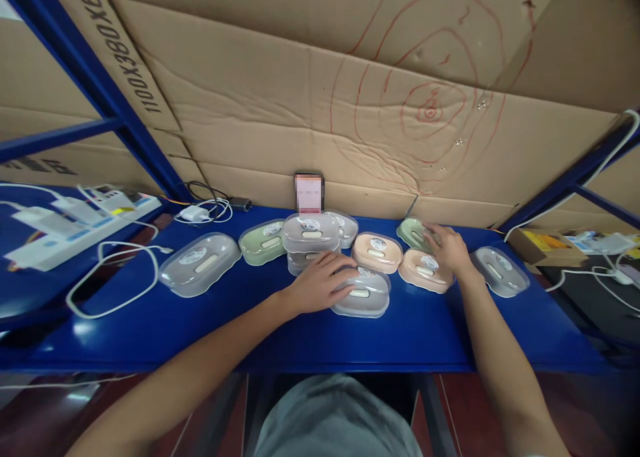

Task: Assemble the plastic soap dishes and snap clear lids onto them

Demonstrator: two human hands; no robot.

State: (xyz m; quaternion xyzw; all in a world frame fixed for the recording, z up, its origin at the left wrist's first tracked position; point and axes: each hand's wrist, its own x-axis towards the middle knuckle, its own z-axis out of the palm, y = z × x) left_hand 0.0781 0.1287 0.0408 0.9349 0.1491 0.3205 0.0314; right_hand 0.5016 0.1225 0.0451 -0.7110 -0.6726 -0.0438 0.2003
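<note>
Blue metal shelf (210, 324) under a slanted wall of brown cardboard (280, 110) scrawled with red rings, blue uprights on both sides. Near the front edge at the middle, a clear soap box (367, 300) with a pale bar inside, lid on, flat on the shelf. Left hand (323, 280) laid palm down over its left end, fingers loosely spread and resting on the lid, not clenched; whether pressing or only touching, cannot tell. Just behind that hand, a stack of two clear boxes (310, 237), the upper lid labelled, close against the knuckles. Right hand (450, 247) further right and further back, fingers spread flat across a peach soap box (425, 270) and reaching onto a green soap box (414, 230) behind it; nothing gripped, fingers apart. Between the two hands, another peach box (377, 252), touching or nearly touching its peach neighbour. To the right of the right wrist, a clear box (500, 270) lying apart. Left of the stack, a green box (263, 242), then a larger clear box (200, 264) tilted on the shelf. Behind the stack, one more clear box (346, 227) partly hidden, and a phone (309, 192) propped upright against the cardboard, screen blurred. Far left, a white power strip (75, 224) with a loop of white cable (115, 277) trailing over the shelf, plus a white charger (195, 212) by the wall. Grey shirt (335, 417) at the bottom edge.
</note>
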